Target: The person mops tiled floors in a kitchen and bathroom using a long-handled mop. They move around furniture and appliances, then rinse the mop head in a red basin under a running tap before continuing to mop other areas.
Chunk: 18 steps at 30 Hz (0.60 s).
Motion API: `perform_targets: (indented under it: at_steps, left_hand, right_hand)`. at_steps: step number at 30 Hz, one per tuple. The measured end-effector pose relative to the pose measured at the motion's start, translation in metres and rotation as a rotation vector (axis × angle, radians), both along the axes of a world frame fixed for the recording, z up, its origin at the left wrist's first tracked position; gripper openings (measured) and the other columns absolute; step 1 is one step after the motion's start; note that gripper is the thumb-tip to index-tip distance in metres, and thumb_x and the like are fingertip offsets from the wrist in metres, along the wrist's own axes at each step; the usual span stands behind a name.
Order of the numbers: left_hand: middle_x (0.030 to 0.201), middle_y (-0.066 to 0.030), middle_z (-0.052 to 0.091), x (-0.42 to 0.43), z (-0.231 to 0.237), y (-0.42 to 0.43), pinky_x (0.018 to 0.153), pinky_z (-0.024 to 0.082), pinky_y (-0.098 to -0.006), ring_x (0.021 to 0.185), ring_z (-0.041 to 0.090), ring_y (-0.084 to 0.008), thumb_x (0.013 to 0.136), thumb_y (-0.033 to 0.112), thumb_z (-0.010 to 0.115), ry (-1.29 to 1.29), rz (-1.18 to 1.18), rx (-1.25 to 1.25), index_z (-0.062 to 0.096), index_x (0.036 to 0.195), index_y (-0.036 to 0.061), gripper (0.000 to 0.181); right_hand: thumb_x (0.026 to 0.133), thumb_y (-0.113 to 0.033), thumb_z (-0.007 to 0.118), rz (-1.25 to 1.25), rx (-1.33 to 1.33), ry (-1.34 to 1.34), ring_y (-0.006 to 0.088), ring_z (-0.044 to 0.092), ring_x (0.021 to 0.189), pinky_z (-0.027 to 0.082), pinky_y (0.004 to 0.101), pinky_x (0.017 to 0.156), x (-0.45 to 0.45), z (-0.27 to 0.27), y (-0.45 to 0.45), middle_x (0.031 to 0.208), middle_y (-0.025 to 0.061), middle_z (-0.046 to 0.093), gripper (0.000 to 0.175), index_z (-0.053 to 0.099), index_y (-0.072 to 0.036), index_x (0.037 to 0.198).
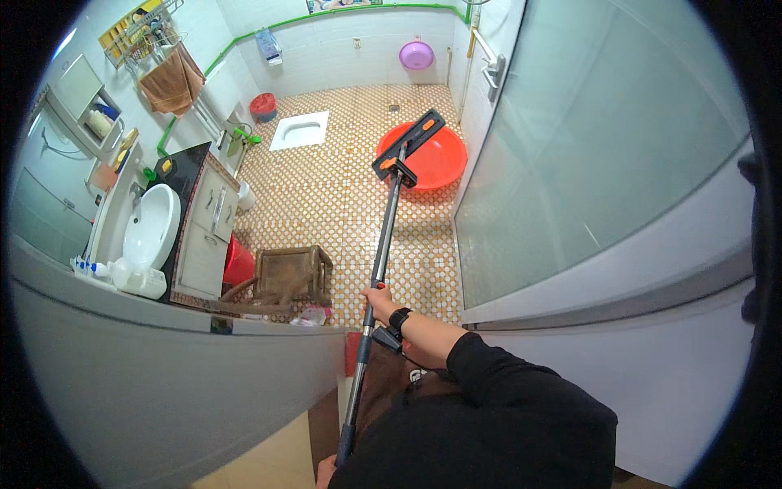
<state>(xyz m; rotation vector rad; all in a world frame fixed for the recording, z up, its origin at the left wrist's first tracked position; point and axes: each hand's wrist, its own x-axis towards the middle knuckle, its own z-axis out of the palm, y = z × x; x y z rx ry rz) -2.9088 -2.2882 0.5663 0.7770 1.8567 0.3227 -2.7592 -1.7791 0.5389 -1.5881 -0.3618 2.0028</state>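
Observation:
A flat mop with a telescopic metal pole [383, 244] runs from the bottom of the view up into the bathroom. My right hand [380, 302], with a black watch on its wrist, grips the pole at mid-length. At the lower edge my left hand [327, 472] is wrapped about the pole's grip end, mostly cut off by the view and my sleeve. The black mop plate [416, 139] with orange tabs is tilted over a red plastic basin [441, 160] on the tiled floor. Whether plate and basin touch, I cannot tell. A dark sliding piece [405, 173] sits on the pole near the plate.
A frosted glass door [586, 153] stands close on the right, a grey panel [153, 379] on the left. On the left are a wooden stool [287, 269], a red bucket [238, 260] and a washbasin cabinet [204, 244]. A squat toilet [299, 129] lies farther back.

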Motion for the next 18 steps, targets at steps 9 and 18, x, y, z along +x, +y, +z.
perform_targets:
  at_steps: [9,18]
  left_hand:
    - [0.065,-0.0129,0.060,-0.041,0.039,0.165,0.064,0.047,-0.0337,0.068,0.064,-0.0199,0.063,0.032,0.077,0.029,0.021,-0.035,0.068,0.091,0.0050,0.040]
    - [0.095,-0.0140,0.060,-0.033,0.074,0.327,0.077,0.043,-0.0338,0.087,0.056,-0.0223,0.080,0.030,0.064,-0.009,0.012,-0.040,0.062,0.105,0.0057,0.035]
  right_hand:
    - [0.085,-0.008,0.064,0.004,-0.038,-0.157,0.0189,0.047,0.045,0.044,0.0341,0.043,-0.042,-0.020,0.122,0.063,0.0095,0.050,0.023,0.047,0.004,0.096]
    - [0.089,-0.012,0.062,0.123,-0.177,-0.303,0.0146,0.034,0.043,0.040,0.0329,0.044,-0.046,-0.087,0.243,0.051,0.0046,0.040,0.028,0.042,-0.004,0.071]
